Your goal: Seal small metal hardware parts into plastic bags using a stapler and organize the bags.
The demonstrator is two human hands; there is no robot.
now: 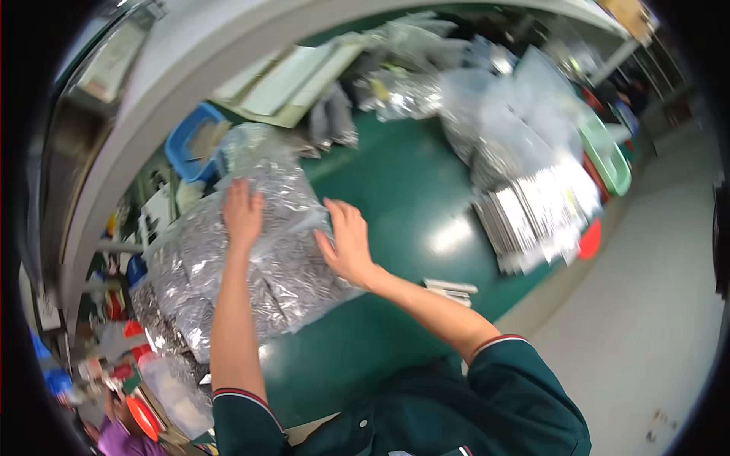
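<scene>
A large clear plastic bag [293,266] full of small grey parts lies on the left of the green table [403,175]. My left hand [243,213] rests on top of this bag with its fingers stretched out. At the bag's right edge is my right hand [350,242], fingers apart and curved toward the plastic, thumb pointing at the bag. Neither hand grips anything that I can see. What the parts in the bag are is too small to tell.
Stacked pale flat strips [525,216] and filled plastic bags [517,114] stand at the right. A few white strips [450,290] lie near my right forearm. Behind the bag are a blue basin [186,144] and a cardboard box [293,83]. A person in purple [125,439] is at lower left.
</scene>
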